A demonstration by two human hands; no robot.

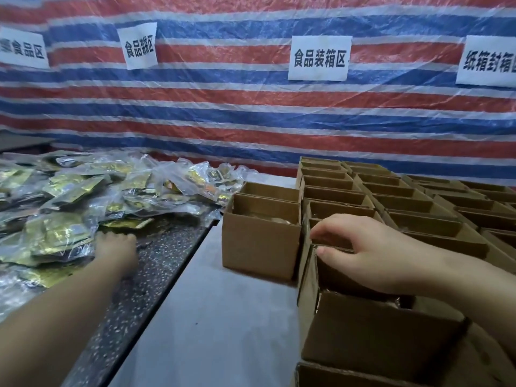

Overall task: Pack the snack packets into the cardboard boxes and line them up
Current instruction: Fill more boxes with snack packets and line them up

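Observation:
A heap of clear and gold snack packets (83, 191) covers the dark speckled table on the left. My left hand (116, 248) reaches to the heap's near edge, its fingertips on or under a packet; the fingers are mostly hidden. Open cardboard boxes stand in rows on the right. My right hand (360, 250) pinches the top edge of a box (310, 275) in the nearest column, thumb on the rim and fingers above it. One open box (259, 244) stands alone just left of that column, with packets dimly seen inside.
Rows of open boxes (405, 202) fill the grey table (209, 317) to the right and back. A striped red, white and blue tarp (251, 113) with white paper signs hangs behind. A seam runs between the speckled table (156, 263) and the grey one.

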